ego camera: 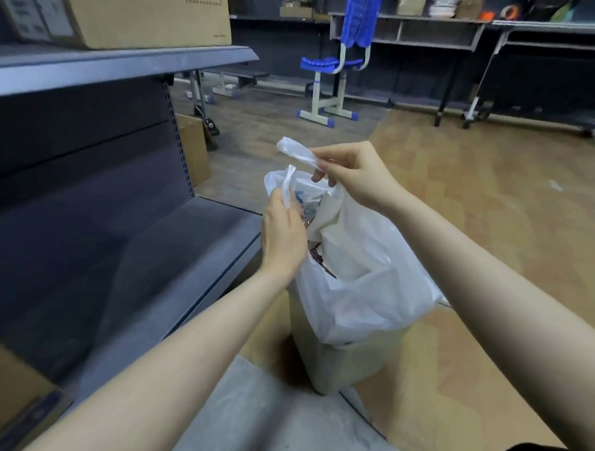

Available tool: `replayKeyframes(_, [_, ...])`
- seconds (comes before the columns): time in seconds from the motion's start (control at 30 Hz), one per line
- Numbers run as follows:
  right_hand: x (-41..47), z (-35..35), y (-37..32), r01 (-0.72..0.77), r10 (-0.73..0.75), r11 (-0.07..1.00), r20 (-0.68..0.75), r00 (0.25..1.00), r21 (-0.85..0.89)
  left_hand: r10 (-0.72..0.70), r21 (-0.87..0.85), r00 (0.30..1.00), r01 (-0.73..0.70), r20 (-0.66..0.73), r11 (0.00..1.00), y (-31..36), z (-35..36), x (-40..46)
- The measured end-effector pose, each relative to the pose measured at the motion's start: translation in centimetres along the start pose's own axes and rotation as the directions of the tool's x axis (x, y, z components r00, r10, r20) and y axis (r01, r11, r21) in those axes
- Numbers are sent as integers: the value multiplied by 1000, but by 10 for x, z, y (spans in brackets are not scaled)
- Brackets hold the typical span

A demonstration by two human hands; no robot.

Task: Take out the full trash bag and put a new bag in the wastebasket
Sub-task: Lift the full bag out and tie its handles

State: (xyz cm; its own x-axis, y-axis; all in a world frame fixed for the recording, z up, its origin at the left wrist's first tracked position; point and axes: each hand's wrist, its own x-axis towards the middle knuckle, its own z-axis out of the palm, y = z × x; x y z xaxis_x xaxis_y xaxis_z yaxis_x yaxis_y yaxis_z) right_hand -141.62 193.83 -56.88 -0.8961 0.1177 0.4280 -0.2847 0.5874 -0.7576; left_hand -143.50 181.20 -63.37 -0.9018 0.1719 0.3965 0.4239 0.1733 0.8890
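Head view: the left hand (283, 236) pinches one twisted handle (288, 188) of the full white trash bag (362, 283) between thumb and fingers, while the right hand (351, 176) pinches the other handle (295, 154), its strip standing out to the left of the fingertips. The two handles are held near each other above the bag's mouth but do not touch. The bag stands tall out of the pale wastebasket (348, 368), its lower part still inside the rim; dark contents show through the open mouth between the hands. The wastebasket sits on the wooden floor (491, 218), just beside the low grey shelf (175, 249) at left; a blue chair (334, 62) stands well apart in the background. The step in hand appears to be gathering the handles to tie or close the bag before lifting it out. The next move would call for crossing the handles over the mouth and knotting them, then a straight upward pull, with the light basket possibly rising along. No fresh bag is visible.
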Motion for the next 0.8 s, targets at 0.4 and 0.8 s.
replayKeyframes(0.4, [11,3,-12,-52,45,997,131,990,48,178,45,978,-183,107,982,8,14,26])
replayKeyframes(0.8, [16,-20,-2,-129,160,936,-70,985,327,185,-254,799,-43,572,966,28,-4,45])
